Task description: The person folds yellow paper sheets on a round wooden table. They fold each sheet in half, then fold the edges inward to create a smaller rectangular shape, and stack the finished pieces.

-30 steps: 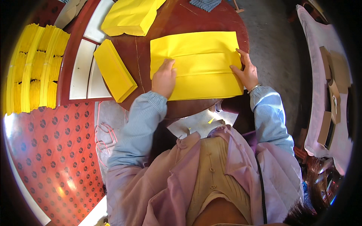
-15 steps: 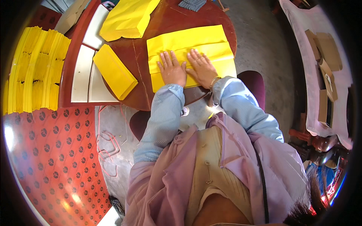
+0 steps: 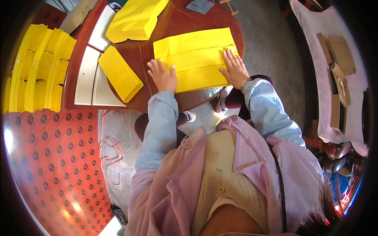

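Note:
A yellow sheet, paper or thin cloth, lies on the round dark-red table with creases running across its width. At its left edge my left hand rests with fingers spread, partly over the sheet and partly over the table. My right hand lies with its fingers stretched on the sheet's right edge. Neither hand holds anything. Left of the sheet is a narrow folded yellow bundle, set at a slant. A larger yellow stack sits farther back.
At far left stand tall piles of folded yellow pieces, beside white panels with a red frame. A grey knitted-looking square lies at the table's back. Cardboard boxes rest on a pale cloth-covered table at right.
My hands have moved apart from the sheet's middle to its left and right edges. The sheet now looks flatter, with straighter creases.

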Action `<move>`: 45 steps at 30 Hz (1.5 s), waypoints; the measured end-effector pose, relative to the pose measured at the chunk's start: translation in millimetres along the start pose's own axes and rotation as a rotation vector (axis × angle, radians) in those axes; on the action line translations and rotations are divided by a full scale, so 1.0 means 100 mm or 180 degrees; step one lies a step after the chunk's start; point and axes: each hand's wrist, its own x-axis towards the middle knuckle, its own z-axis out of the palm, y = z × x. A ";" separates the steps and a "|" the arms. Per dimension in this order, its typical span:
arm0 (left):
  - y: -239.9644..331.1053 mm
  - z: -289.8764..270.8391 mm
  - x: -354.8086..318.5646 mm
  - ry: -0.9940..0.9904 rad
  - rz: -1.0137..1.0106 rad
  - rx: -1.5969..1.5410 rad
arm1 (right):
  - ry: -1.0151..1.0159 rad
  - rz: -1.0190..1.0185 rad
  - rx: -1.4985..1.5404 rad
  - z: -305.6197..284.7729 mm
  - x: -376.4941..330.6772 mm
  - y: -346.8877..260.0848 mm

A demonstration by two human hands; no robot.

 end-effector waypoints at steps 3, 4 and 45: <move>0.19 -0.07 -0.35 0.1204 0.0003 -0.1441 | 0.0017 0.0008 0.0097 -0.04 0.01 0.00; 0.29 -0.05 -0.43 0.1072 -0.0313 -0.2243 | 0.0001 0.0032 0.0098 -0.06 0.01 -0.01; 1.02 -0.35 1.93 -0.3194 0.1840 -0.0439 | -0.0599 0.1255 0.4101 -0.47 0.54 0.45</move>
